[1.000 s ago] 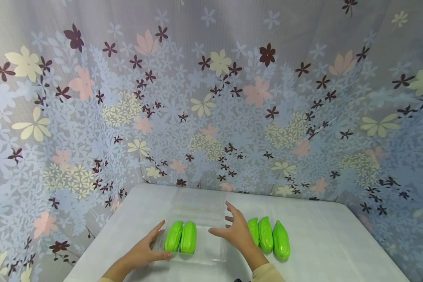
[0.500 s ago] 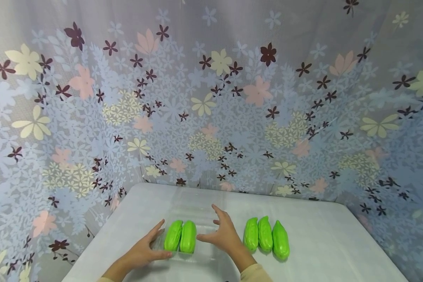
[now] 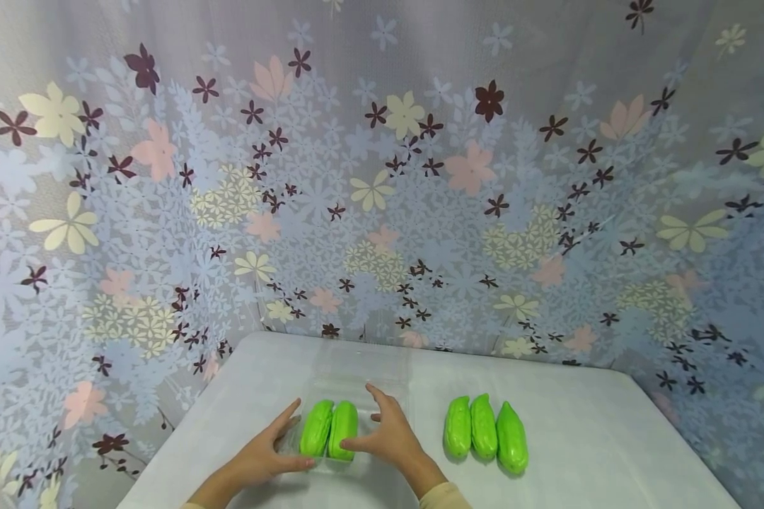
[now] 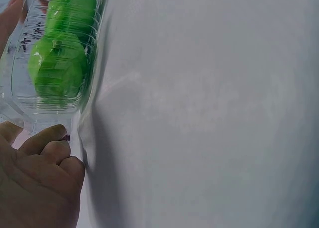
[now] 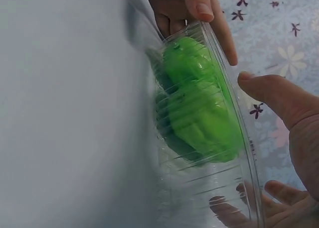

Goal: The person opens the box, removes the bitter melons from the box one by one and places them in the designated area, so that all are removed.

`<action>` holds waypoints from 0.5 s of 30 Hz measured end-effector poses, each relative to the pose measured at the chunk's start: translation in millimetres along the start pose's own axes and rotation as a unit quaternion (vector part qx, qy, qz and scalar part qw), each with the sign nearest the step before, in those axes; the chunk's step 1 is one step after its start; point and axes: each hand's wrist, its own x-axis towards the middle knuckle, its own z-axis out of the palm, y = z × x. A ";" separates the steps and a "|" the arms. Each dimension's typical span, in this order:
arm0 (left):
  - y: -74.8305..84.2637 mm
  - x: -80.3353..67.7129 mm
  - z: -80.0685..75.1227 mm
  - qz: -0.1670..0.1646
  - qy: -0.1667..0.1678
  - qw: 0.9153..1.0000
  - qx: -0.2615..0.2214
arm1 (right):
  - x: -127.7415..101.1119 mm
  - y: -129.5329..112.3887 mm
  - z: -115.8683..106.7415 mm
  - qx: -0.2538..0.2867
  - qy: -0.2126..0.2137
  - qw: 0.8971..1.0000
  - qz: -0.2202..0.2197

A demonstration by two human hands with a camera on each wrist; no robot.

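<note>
In the head view, a clear plastic box [image 5: 182, 188] lies on the table with its lid [image 3: 356, 362] folded back. Two glossy green vegetable-shaped pieces, a left piece [image 3: 316, 430] and a right piece [image 3: 343, 424], lie side by side in its left part. My left hand [image 3: 261, 452] grips the box's left end, thumb at the near corner. Over the box hovers my right hand [image 3: 388, 440], thumb and fingers spread beside the right piece. Its thumb overlaps that piece in the head view but appears apart from the box rim in the right wrist view.
Three more green pieces [image 3: 484, 428] lie in a row on the white-covered table [image 3: 579, 438], right of the box. Behind the table hangs a flower-patterned curtain [image 3: 382, 212].
My right hand has moved left, away from the three loose pieces, across the box to the right piece inside. The left hand stays at the box's left end.
</note>
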 end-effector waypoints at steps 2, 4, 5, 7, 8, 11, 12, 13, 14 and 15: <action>0.1 -0.2 0.1 -0.001 0.002 1.000 0.002 | 0.1 -0.1 1.9 0.002 0.000 1.000 -0.003; -0.3 0.1 -0.1 -0.002 0.003 1.000 0.005 | 0.5 -0.3 4.3 0.006 -0.003 1.000 -0.004; -0.5 0.3 -0.2 -0.002 0.003 1.000 0.005 | 1.0 -0.5 5.6 0.011 -0.005 1.000 -0.004; -1.3 1.0 -0.4 -0.001 0.002 1.000 0.004 | 2.1 -0.7 9.0 0.019 -0.012 1.000 -0.002; -1.8 1.4 -0.5 0.001 0.001 1.000 0.002 | 3.0 -0.6 10.9 0.023 -0.015 1.000 -0.002; -2.5 2.0 -0.5 0.005 -0.001 1.000 0.000 | 5.4 -0.1 16.8 0.029 -0.022 0.999 0.004; -2.5 1.9 -0.6 0.006 -0.002 1.000 -0.001 | 6.1 0.1 18.6 0.028 -0.022 0.999 0.006; -2.4 1.7 -0.7 0.006 -0.002 1.000 -0.001 | 6.6 0.1 20.1 0.029 -0.021 0.999 0.007; -2.3 1.5 -0.9 0.006 -0.001 1.000 -0.001 | 7.2 0.0 21.3 0.029 -0.021 0.999 0.008; -2.2 1.2 -1.1 0.005 0.000 1.000 0.000 | 7.7 -0.1 22.4 0.027 -0.020 0.999 0.011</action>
